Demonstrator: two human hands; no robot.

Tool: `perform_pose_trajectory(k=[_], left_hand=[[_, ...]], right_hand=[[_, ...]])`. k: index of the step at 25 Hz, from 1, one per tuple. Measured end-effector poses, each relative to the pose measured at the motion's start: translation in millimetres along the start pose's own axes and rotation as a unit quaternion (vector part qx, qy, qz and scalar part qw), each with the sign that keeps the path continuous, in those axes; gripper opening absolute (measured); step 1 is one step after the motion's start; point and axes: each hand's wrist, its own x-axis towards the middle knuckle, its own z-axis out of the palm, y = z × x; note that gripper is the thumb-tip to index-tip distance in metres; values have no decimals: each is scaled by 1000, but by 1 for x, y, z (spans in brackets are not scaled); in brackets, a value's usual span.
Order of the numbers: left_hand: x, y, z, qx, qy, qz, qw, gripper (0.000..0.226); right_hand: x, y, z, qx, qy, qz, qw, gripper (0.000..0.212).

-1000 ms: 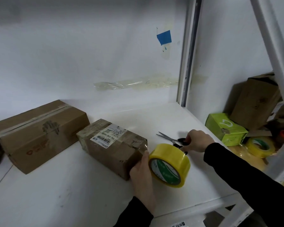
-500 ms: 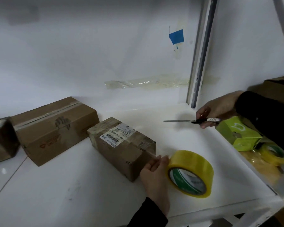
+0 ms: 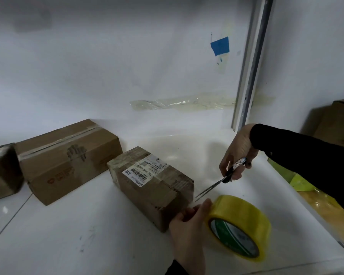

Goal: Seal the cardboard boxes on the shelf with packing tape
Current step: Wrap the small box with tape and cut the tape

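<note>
A small cardboard box with a white shipping label lies in the middle of the white shelf. My left hand holds the yellow roll of packing tape on edge by the box's near right corner. My right hand grips black-handled scissors. Their slightly parted blades point down-left at the gap between the box and the roll. A larger taped box sits behind to the left.
Part of a third box shows at the left edge. A vertical metal shelf post stands at the back right. Beyond the shelf's right edge lie a green-yellow item and a brown box. Old clear tape clings to the wall.
My right hand picked the scissors up off the shelf, lifted them, then brought them down with the blades aimed at the tape between the box and the roll. The left hand kept hold of the roll.
</note>
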Motion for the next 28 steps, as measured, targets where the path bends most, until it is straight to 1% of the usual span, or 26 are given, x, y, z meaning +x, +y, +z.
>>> perform_pose_trajectory(k=[3,5,6,8,9,11,12,15,18,19,22,23,24,26,27,28], left_hand=[[-5,0,-1,-14,-15,-3,1000,78],[-6,-1,-1,-23,-29,-5,999,85],[-5,-2,-2,-26,-38,-8,999,80],[-5,-2,-2,-35,-42,-13,998,52],[-5,-2,-2,-39,-39,-16,998,38],[-7,-2,-2,-41,-37,-15,998,20],[-9,-2,-2,-42,-38,-14,998,16],[-10,-2,-3,-45,-41,-17,998,23],[-9,0,-4,-44,-37,-12,998,26],[-8,1,-5,-43,-34,-12,998,26],[-7,2,-6,-37,-30,-6,999,27],[-8,3,-6,-34,-35,-4,999,27],[-9,4,-6,-32,-36,-1,999,27],[-10,5,-7,-23,-39,1,999,25],[-9,6,-7,-21,-41,0,999,25],[-10,6,-8,-21,-44,-2,999,25]], right_hand=[[11,-7,5,-5,6,-20,1000,40],[17,-8,7,-2,9,-29,1000,37],[19,-8,9,-3,11,-33,999,33],[20,-8,11,-6,24,-40,999,14],[20,-8,12,-9,34,-45,998,9],[19,-6,13,-22,56,-57,997,23],[18,-6,14,-25,63,-63,996,29],[17,-4,17,-24,85,-71,994,37],[17,-3,21,-6,74,-68,995,35],[17,-3,22,11,61,-65,996,31],[15,-4,28,29,17,-68,997,10],[15,-4,28,21,11,-71,997,9],[16,-4,28,13,6,-74,997,16],[19,-5,28,3,9,-74,997,37],[21,-6,28,-1,15,-72,997,42],[21,-8,28,-3,20,-69,997,40]])
